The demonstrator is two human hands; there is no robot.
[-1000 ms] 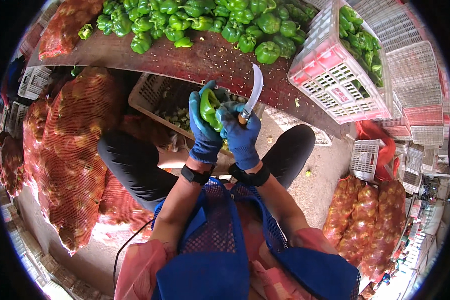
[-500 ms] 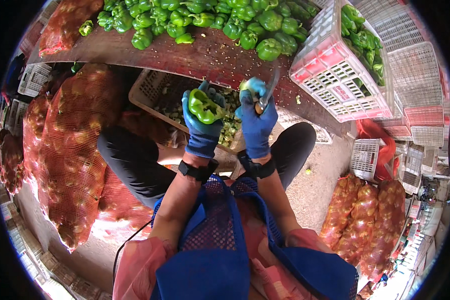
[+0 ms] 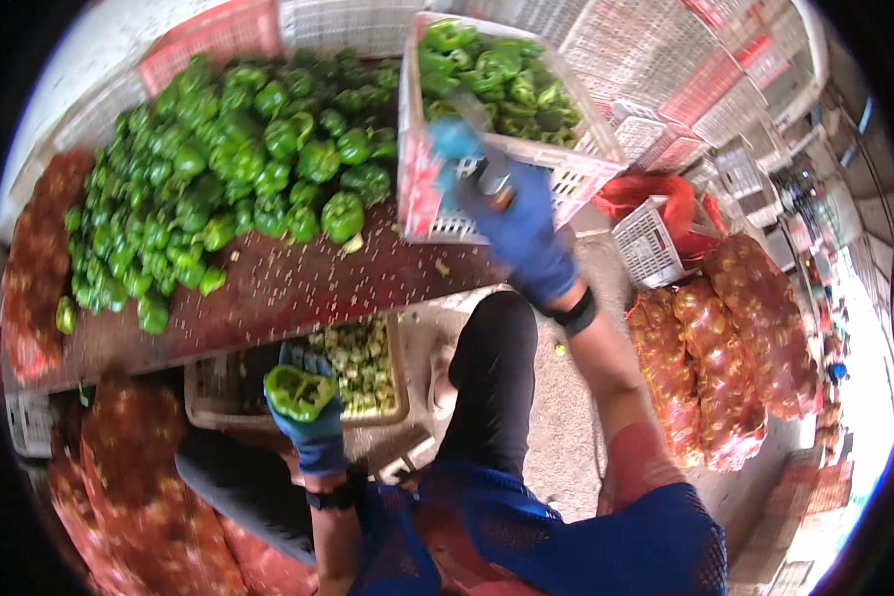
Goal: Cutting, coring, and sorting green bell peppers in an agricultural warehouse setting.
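Observation:
My left hand (image 3: pixel 313 434), in a blue glove, is closed around a cut green bell pepper (image 3: pixel 300 394) with its hollow inside facing up. It is held over the near side of a low crate of pale green scraps (image 3: pixel 363 372). Stretched out to the right, my right hand (image 3: pixel 526 223), gloved too and blurred, grips a knife (image 3: pixel 495 181). Its fingertips are in front of the near wall of a white and red crate (image 3: pixel 586 169), and the blade points toward the green peppers (image 3: pixel 502 79) inside.
A large heap of whole green peppers (image 3: pixel 209 169) covers the dark red table (image 3: pixel 308 278), which is strewn with seeds. Red mesh sacks (image 3: pixel 700 358) stand at the right, with more mesh sacks (image 3: pixel 149 487) at the left. Stacked plastic crates (image 3: pixel 626 50) rise behind the table.
My right hand has swung out to the right and up to the crate with the knife. The left hand still holds the pepper, now lower left in view. The whole view has turned rightward.

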